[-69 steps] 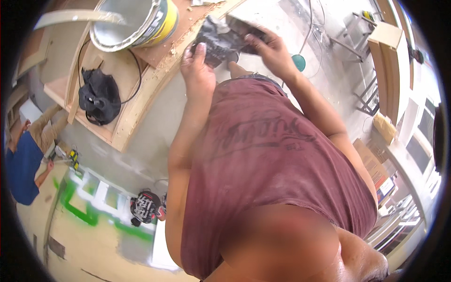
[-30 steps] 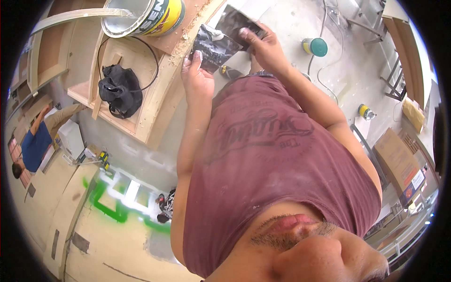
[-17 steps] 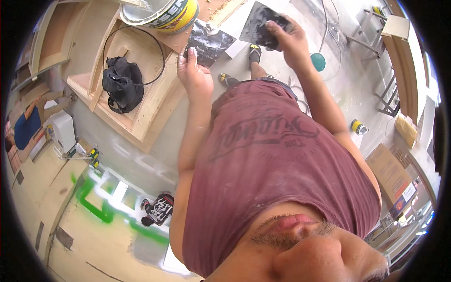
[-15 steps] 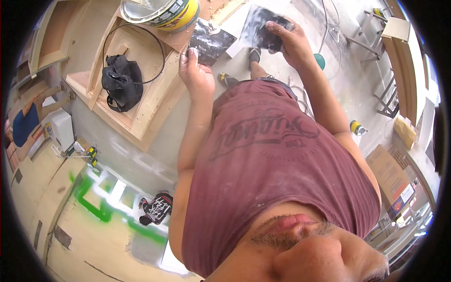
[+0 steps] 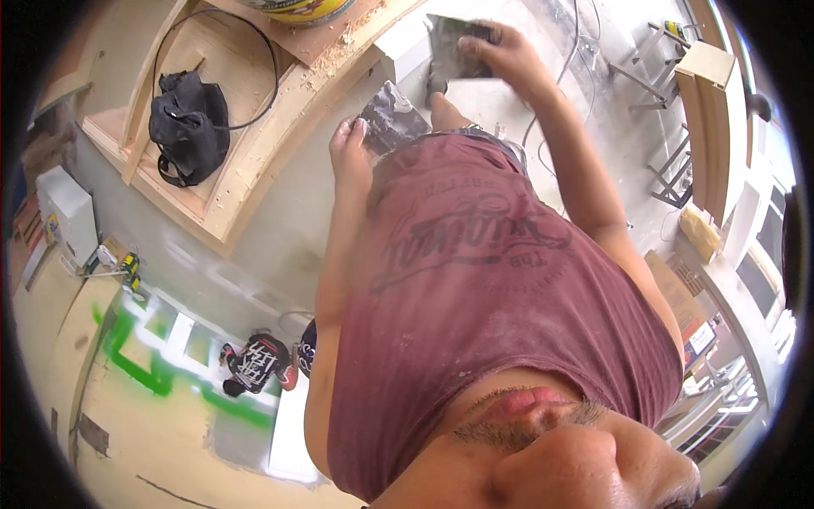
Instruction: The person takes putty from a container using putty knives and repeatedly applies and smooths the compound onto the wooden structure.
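My left hand (image 5: 349,148) grips a flat dark putty spreader (image 5: 392,117) by its edge; white filler is smeared over its face. Higher up and to the right, my right hand (image 5: 511,58) holds a second dark spreader (image 5: 454,53), thumb across its face, with a thinner greyish film on it. The two spreaders are apart. Part of a yellow-labelled bucket (image 5: 309,10) shows at the top edge, on a wooden board beyond my left hand. A white block-like piece (image 5: 405,49) lies between the wooden frame and my right spreader.
A wooden frame (image 5: 222,216) on the left holds a black bag (image 5: 188,123) and a looped black cable (image 5: 275,72). Wood shavings (image 5: 339,47) litter its edge. A person in a black shirt (image 5: 254,363) is at lower left. A curved wooden piece (image 5: 712,127) stands at right.
The two spreaders have moved farther apart, the left one lower and nearer my body. The view has shifted, so the bucket is mostly out of the picture.
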### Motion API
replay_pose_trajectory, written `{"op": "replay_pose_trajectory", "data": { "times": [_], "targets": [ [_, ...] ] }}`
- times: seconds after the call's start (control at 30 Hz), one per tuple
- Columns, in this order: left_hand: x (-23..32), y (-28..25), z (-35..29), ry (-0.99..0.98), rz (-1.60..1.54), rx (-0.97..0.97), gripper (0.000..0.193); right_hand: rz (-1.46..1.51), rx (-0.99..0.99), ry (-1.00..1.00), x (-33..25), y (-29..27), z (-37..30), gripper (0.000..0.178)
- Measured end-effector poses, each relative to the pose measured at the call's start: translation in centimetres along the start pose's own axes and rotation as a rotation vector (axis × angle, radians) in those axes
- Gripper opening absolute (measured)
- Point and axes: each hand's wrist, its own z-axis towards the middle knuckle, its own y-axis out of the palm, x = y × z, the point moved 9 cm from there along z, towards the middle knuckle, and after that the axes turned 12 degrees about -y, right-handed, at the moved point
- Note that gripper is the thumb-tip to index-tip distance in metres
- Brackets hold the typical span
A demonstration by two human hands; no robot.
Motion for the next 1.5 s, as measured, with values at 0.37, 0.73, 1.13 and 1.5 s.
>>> {"op": "replay_pose_trajectory", "data": {
  "times": [0.37,0.73,1.13,1.5],
  "targets": [
    [-7.0,2.3,11.6,-0.266,-0.456,-0.424,0.036,-1.153,-0.117,-0.072,-1.1,-2.2,8.7,0.023],
    [-3.5,3.0,9.7,-0.146,-0.513,-0.486,0.028,-1.320,-0.088,-0.315,-3.3,6.4,4.4,0.016],
    [-3.8,1.2,9.5,-0.123,-0.560,-0.403,0.047,-1.269,-0.026,-0.033,-0.3,0.6,10.1,0.026],
    [-2.9,5.5,9.0,-0.147,-0.540,-0.521,0.048,-1.331,0.020,-0.319,-4.5,4.7,5.3,0.021]
  ]
}}
